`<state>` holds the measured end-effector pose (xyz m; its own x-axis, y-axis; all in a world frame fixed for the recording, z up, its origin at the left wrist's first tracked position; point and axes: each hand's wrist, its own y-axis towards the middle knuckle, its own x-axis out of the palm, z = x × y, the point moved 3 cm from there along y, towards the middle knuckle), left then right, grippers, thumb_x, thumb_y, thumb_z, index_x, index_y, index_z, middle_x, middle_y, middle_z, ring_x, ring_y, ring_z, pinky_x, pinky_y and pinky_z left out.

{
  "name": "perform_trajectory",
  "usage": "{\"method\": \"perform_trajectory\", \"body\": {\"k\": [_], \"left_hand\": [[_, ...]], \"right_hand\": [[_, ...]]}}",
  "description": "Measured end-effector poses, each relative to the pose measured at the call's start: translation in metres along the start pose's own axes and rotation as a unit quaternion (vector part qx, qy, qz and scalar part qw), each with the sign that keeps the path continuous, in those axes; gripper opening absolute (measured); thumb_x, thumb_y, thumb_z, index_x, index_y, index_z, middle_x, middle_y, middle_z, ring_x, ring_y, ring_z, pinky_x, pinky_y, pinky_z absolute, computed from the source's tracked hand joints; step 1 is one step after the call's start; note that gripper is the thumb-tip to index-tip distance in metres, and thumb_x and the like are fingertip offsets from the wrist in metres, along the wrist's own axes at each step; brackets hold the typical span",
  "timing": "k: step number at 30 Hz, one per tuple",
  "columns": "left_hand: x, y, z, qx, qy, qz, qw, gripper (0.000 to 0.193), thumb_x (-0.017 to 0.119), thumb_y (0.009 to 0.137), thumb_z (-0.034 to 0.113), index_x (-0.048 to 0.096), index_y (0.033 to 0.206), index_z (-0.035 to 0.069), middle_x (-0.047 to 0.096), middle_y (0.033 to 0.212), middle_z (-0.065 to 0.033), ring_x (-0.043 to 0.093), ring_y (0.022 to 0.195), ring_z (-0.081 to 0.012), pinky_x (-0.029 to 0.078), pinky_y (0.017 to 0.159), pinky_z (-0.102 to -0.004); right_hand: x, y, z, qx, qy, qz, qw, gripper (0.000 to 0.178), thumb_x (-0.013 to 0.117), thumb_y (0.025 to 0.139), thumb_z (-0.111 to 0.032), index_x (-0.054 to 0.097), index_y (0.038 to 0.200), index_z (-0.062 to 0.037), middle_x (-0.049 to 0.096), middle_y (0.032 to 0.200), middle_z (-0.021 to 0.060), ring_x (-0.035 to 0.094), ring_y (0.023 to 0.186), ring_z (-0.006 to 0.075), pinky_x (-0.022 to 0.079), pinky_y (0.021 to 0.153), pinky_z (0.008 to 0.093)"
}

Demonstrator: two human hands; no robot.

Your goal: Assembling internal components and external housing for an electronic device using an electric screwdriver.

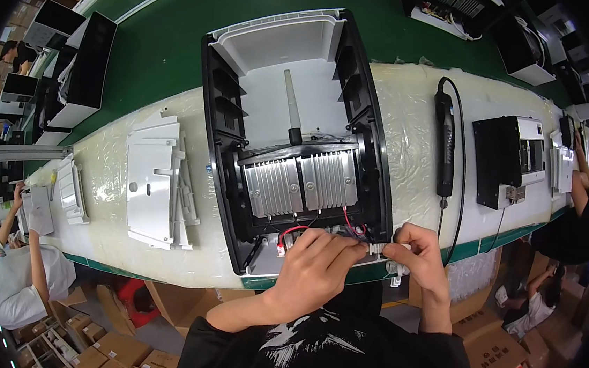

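Casing (361, 109), black-walled, holds two silver finned blocks (319, 179).

I have two grips, one left grip (317, 264) and one right grip (424, 262), at one case (353, 56). In it I count two heat sinks (271, 187), one rod (291, 106) and at least two red wires (290, 230). White pieces (376, 249) by my right grip are too small to count. My one bench (411, 96) carries one screwdriver (445, 144) and one device (494, 163) right, two panel stacks (149, 199) left. At least three other people (23, 283) show: one left, two right.
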<state>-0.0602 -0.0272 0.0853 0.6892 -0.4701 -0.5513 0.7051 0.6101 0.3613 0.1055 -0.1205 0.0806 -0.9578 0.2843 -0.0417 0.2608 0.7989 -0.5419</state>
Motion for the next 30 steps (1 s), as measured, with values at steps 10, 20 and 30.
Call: {"method": "perform_trajectory", "body": {"k": [10, 20, 30], "left_hand": [[0.005, 0.002, -0.005, -0.002, -0.026, 0.000, 1.000, 0.020, 0.073, 0.064, -0.002, 0.067, 0.083, 0.003, 0.063, 0.081, -0.0047, 0.059, 0.069, -0.0205, 0.044, 0.064, -0.0307], [0.009, -0.001, 0.001, 0.012, 0.004, -0.015, 1.000, 0.022, 0.068, 0.064, -0.002, 0.068, 0.086, 0.003, 0.064, 0.086, -0.0038, 0.060, 0.072, -0.0186, 0.045, 0.067, -0.0302], [-0.057, -0.018, -0.017, -0.022, 0.023, 0.126, 0.992, 0.018, 0.062, 0.069, -0.007, 0.064, 0.085, 0.002, 0.066, 0.087, -0.0080, 0.063, 0.084, -0.0219, 0.047, 0.075, -0.0309]], "right_hand": [[-0.003, -0.002, -0.003, 0.011, -0.024, 0.038, 0.999, 0.027, 0.069, 0.071, 0.002, 0.045, 0.063, -0.0048, 0.041, 0.061, -0.0039, 0.035, 0.059, 0.0027, 0.024, 0.051, 0.0214], [-0.016, 0.018, 0.018, 0.070, 0.097, -0.037, 0.992, 0.025, 0.071, 0.074, 0.003, 0.050, 0.062, -0.0039, 0.049, 0.058, -0.0035, 0.042, 0.054, 0.0016, 0.028, 0.047, 0.0197], [-0.003, 0.019, 0.045, -0.054, 0.110, -0.002, 0.992, 0.017, 0.060, 0.084, -0.020, 0.049, 0.083, -0.0062, 0.046, 0.068, -0.0037, 0.041, 0.063, 0.0026, 0.030, 0.056, 0.0183]]}}
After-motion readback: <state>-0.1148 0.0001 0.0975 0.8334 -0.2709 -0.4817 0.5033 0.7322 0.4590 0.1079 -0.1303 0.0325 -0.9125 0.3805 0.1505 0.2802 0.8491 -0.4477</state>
